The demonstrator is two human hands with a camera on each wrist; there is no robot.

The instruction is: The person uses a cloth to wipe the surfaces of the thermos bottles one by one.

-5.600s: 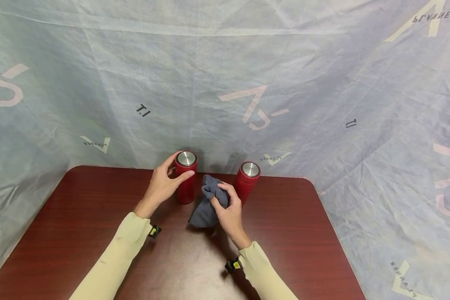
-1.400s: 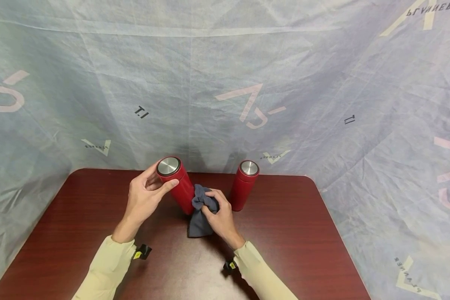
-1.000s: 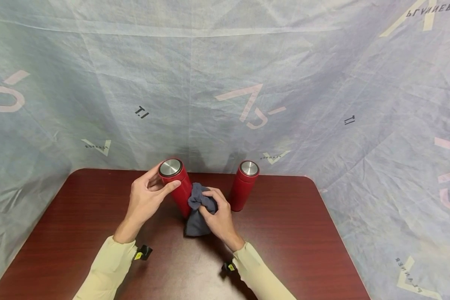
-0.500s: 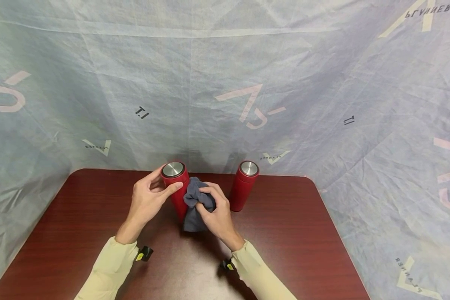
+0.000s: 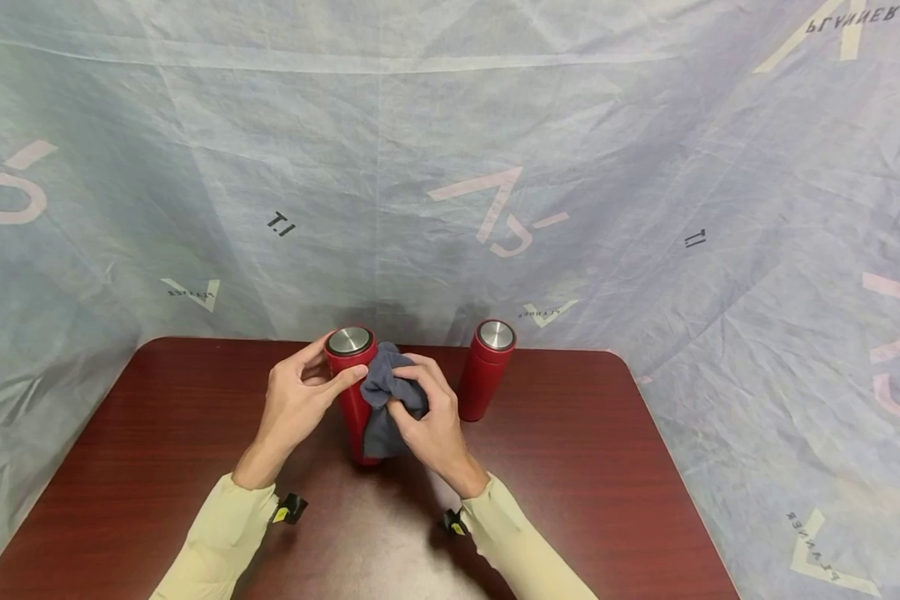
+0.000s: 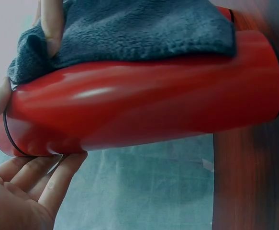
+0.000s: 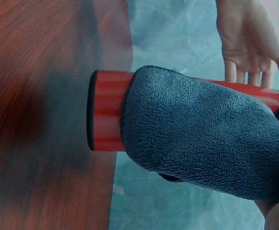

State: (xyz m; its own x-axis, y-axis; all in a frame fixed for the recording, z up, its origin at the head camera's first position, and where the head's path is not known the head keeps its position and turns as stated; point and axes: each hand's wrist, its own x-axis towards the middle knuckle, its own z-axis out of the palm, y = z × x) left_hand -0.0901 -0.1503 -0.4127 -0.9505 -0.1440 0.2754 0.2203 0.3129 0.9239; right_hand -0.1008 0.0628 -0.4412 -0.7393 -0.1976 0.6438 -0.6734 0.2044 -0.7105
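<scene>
My left hand (image 5: 291,407) grips a red thermos (image 5: 353,412) near its top, thumb on the front and fingers behind. The steel lid faces up; whether the base touches the table cannot be made out. My right hand (image 5: 439,429) pinches a bunched dark grey cloth (image 5: 384,435) against the thermos's right side. In the left wrist view the cloth (image 6: 149,31) lies along the red body (image 6: 144,105). From the right wrist the cloth (image 7: 201,136) covers most of the thermos, leaving its black-rimmed base end (image 7: 109,112) bare.
A second red thermos (image 5: 483,379) with a steel lid stands to the right, beyond my right hand. The dark reddish wooden table (image 5: 570,467) reaches back to a grey fabric sheet (image 5: 390,167) printed with letters, which also hangs at both sides.
Earlier the cloth was beside the right-hand thermos; now it is against the held one. Over the last second the cloth slid up and left, and the held thermos came more upright, its base nearer me.
</scene>
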